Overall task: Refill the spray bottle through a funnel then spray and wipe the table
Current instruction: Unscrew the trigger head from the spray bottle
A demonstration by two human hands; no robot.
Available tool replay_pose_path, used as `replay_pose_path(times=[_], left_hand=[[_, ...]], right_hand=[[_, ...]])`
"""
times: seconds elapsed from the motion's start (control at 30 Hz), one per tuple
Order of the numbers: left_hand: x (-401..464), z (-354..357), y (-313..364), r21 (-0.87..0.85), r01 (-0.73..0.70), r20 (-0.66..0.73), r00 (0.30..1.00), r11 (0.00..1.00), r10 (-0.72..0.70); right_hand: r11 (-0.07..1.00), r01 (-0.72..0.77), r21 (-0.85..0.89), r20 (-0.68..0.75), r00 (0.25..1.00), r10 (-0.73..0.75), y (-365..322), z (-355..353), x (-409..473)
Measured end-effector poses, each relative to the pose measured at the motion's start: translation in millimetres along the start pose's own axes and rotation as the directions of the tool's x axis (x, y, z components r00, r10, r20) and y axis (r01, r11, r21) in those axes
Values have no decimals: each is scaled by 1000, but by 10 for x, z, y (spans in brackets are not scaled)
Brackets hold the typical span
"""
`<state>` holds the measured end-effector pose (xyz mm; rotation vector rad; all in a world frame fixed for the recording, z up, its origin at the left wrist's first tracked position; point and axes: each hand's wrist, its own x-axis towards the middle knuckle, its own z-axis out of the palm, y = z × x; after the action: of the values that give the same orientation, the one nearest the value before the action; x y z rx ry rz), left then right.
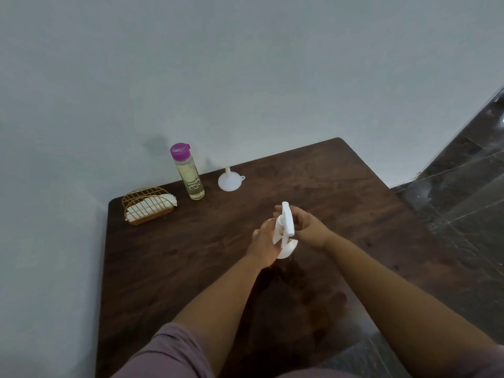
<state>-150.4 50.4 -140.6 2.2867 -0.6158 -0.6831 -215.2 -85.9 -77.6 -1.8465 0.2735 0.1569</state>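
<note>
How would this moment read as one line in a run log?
stage: opening spray bottle | left hand: grips bottle | right hand: on spray head | funnel: upside down, unused | refill bottle: capped

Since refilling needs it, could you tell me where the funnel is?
The funnel sits upside down at the table's far edge, just right of the purple-capped bottle.

Home corner: wooden table (341,192), napkin holder (148,204).
</note>
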Motion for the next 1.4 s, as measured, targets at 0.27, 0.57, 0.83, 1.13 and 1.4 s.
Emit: replay_pose_path(times=[0.27, 0.57, 0.83, 1.13, 1.4], left_hand=[[-54, -14, -20, -50, -1, 19, 1000, 999, 2], [-47, -9, -35, 44, -60, 15, 998, 997, 60], [-50, -17, -20, -15, -13, 5, 1000, 1000, 13], [-31, 43, -50, 1, -30, -4, 1000, 1000, 30], [-22, 14, -5, 22, -29, -16, 999, 999, 30]], right_hand=[[990, 93, -108, -325, 937, -124, 145, 181, -70], [952, 97, -291, -278, 943, -181, 155, 199, -32], [960, 144, -241, -91, 981, -171, 153, 61, -50], [939, 102, -328, -287, 937, -201, 113, 149, -18], [956, 128, -263, -80, 985, -154, 128, 62, -82]])
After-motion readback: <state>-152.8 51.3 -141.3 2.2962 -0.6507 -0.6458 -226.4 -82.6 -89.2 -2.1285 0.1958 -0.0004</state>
